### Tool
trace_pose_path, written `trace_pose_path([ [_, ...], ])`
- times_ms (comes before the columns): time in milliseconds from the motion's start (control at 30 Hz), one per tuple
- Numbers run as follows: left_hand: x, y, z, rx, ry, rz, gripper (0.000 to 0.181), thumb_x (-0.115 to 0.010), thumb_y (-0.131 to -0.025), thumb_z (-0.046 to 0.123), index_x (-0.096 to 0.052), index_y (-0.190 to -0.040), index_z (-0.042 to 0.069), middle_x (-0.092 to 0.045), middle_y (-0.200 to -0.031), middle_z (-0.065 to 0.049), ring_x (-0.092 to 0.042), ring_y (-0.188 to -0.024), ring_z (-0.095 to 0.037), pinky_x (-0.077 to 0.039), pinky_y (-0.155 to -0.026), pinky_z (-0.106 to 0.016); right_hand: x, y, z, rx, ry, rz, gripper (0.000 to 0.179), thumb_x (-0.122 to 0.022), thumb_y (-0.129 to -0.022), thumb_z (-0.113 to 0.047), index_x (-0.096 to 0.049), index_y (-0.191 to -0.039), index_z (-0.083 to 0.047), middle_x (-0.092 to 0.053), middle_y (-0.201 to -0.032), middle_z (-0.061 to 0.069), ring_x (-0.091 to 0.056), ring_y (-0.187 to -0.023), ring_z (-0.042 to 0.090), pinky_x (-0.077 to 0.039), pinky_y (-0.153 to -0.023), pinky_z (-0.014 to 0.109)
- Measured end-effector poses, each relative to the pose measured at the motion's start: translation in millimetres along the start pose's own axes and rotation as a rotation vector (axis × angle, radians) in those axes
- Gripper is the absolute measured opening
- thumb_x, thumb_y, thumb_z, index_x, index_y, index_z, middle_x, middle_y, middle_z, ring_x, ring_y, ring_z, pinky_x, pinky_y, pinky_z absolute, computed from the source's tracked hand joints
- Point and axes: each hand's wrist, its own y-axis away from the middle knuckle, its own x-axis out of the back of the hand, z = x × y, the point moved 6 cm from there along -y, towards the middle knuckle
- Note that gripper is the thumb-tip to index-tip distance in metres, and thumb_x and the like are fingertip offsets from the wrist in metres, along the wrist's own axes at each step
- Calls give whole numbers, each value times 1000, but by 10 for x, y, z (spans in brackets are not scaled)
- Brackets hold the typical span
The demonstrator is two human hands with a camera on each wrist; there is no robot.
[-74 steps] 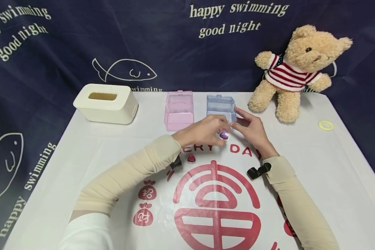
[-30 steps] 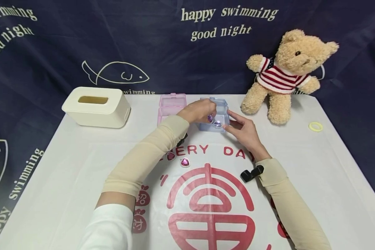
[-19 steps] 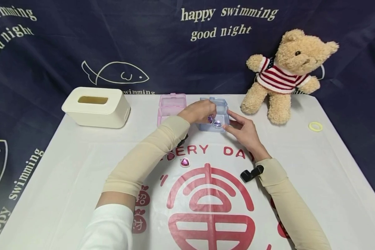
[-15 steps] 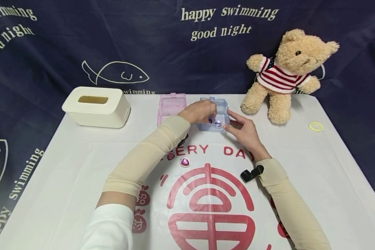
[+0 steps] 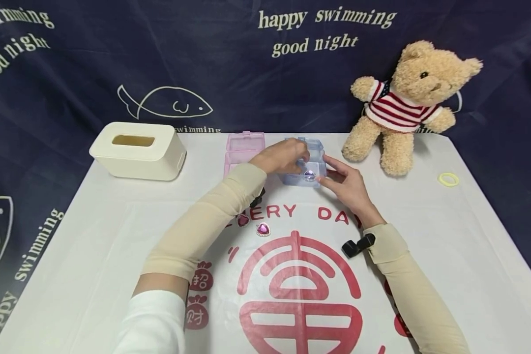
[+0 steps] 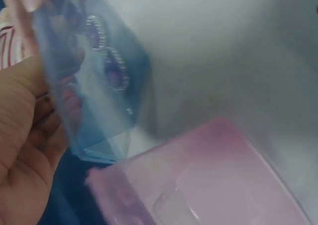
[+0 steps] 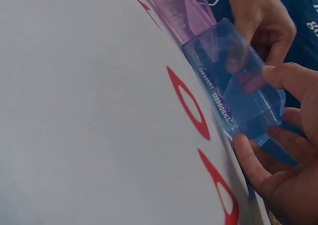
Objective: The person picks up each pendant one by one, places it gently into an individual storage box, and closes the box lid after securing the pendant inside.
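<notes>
My left hand reaches over the open blue plastic box, its thumb and index finger apart inside. Two purple heart-shaped gems with silver beaded edges lie in that box; the left wrist view shows both, one gem beside the other gem. With thumb and fingers my right hand holds the box's right side. An open pink plastic box stands to the left, partly hidden by the left hand. On the table lie a red heart gem and a pink heart gem.
A cream tissue box stands at the back left. The teddy bear in a striped shirt sits at the back right, and a yellow ring lies near the right edge. Dark blue cloth hangs behind the white table.
My left hand has moved from in front of the blue box into it and let go of a purple heart gem. The right hand has kept hold of the box.
</notes>
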Motion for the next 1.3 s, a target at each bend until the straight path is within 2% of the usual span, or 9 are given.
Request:
trace_pose_path([
  [167, 251, 315, 19, -2, 79, 118, 34, -73, -84, 20, -69, -114, 5, -61, -120, -10, -56, -111, -23, -44, -102, -33, 20, 1, -85, 35, 43, 56, 65, -73, -86, -16, -45, -145, -13, -46, -148, 10, -53, -128, 33, -52, -95, 27],
  [267, 392, 626, 36, -15, 110, 189, 33, -71, -85, 22, -70, -113, 6, -61, -119, -8, -56, -110, -23, -45, -100, -31, 36, 22, -255, 107, 68, 150, 66, -75, -83, -12, -48, -143, -14, -50, -145, 10, -55, -126, 31, -51, -97, 36],
  [367, 448, 985, 90, -46, 193, 242, 29, -72, -84, 19, -71, -110, 5, -63, -112, -7, -60, -102, -22, -50, -92, -28, 1, 68, -508, 213, 60, 227, 65, -76, -80, -7, -52, -140, -14, -54, -141, 9, -55, -125, 29, -51, -98, 33],
  [467, 353, 1293, 192, -81, 265, 232, 28, -73, -83, 16, -70, -108, 4, -65, -109, -7, -63, -98, -20, -52, -88, -26, -138, 136, -754, 283, 21, 224, 64, -76, -79, -4, -54, -138, -14, -56, -139, 7, -55, -126, 26, -50, -97, 26],
  [633, 3, 1604, 393, -149, 223, 132, 27, -70, -84, 14, -70, -109, 4, -65, -112, -7, -61, -102, -18, -50, -94, -28, -594, 199, -1012, 332, 27, 64, 66, -78, -78, -4, -51, -139, -8, -53, -141, 12, -55, -125, 32, -52, -96, 33],
  [767, -239, 1751, 450, -164, 148, 81, 25, -69, -84, 11, -71, -108, 6, -64, -115, -7, -60, -108, -19, -47, -100, -30, -990, 155, -1056, 337, 82, -63, 67, -76, -80, -7, -47, -140, -3, -48, -145, 14, -53, -127, 35, -52, -95, 43],
  [833, -330, 1784, 467, -170, 128, 70, 23, -71, -83, 11, -71, -106, 8, -64, -116, -7, -59, -111, -20, -45, -103, -31, -1123, 126, -1039, 327, 125, -78, 67, -76, -81, -10, -47, -140, -2, -47, -146, 14, -55, -125, 36, -53, -94, 44],
  [1067, -538, 1791, 527, -196, 59, 56, 20, -70, -85, 14, -72, -104, 13, -65, -119, -7, -57, -114, -20, -44, -103, -30, -1298, 56, -935, 252, 233, 6, 66, -76, -81, -16, -48, -138, 1, -44, -147, 19, -64, -111, 37, -54, -92, 42],
  [1300, -563, 1788, 520, -190, 69, 98, 16, -68, -87, 13, -73, -103, 13, -68, -111, -3, -59, -106, -18, -46, -98, -27, -1402, -7, -794, 102, 203, 41, 61, -71, -86, -19, -47, -140, -2, -66, -119, 23, -68, -105, 30, -55, -89, 41],
])
